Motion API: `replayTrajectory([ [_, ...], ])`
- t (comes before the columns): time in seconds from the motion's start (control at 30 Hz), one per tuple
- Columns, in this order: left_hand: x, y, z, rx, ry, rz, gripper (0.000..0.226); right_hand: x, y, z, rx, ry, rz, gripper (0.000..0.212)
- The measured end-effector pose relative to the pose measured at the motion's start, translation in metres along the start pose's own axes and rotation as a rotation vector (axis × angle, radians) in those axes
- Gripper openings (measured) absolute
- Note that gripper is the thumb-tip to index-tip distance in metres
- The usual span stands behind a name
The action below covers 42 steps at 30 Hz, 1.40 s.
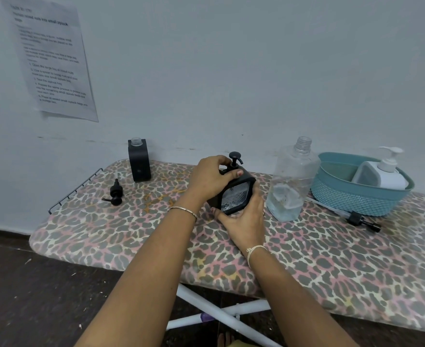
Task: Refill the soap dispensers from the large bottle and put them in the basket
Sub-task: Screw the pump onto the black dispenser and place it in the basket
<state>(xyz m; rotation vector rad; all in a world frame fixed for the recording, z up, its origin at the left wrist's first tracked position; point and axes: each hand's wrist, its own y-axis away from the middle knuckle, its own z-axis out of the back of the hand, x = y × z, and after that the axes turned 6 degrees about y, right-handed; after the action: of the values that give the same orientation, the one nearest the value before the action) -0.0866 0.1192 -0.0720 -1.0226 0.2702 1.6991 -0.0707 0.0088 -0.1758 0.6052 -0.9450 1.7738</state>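
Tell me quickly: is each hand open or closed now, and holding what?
Left hand: closed, gripping the black dispenser by its top, beside the pump.
Right hand: closed, holding the same dispenser at its lower end.

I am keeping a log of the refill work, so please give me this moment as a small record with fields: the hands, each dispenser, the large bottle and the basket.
left hand: grips the top of the held black dispenser, by its pump
right hand: holds the base of it; it is tilted
second black dispenser: upright near the wall, pump off
loose pump: lying on the ironing board, left of the hands
large bottle: upright, cap off, a little liquid at the bottom
basket: at the right, white dispenser inside
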Motion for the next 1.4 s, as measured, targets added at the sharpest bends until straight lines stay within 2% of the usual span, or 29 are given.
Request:
replayTrajectory([
  [0.37,0.008,-0.013,0.005,0.078,0.047,0.026,0.048,0.002,0.0,0.001,0.012,0.018,-0.007,0.12],
  [0.63,0.003,-0.007,0.007,0.016,0.016,0.03,0.04,0.003,-0.003,0.01,0.127,-0.042,-0.006,0.119],
  [0.73,-0.002,0.001,0.008,-0.018,0.029,0.034,0.034,0.008,0.006,0.015,0.117,-0.08,0.031,0.119],
  [1.0,-0.041,0.034,-0.001,-0.192,0.11,0.052,0.038,0.031,0.038,0.048,-0.071,-0.138,0.058,0.09],
  [1.27,-0.096,0.055,-0.024,-0.154,0.171,-0.03,0.044,0.015,0.05,0.106,-0.324,-0.086,0.061,0.048],
  [1.4,-0.119,0.062,-0.042,-0.06,0.244,-0.094,0.041,-0.003,0.046,0.141,-0.418,-0.094,0.056,0.041],
])
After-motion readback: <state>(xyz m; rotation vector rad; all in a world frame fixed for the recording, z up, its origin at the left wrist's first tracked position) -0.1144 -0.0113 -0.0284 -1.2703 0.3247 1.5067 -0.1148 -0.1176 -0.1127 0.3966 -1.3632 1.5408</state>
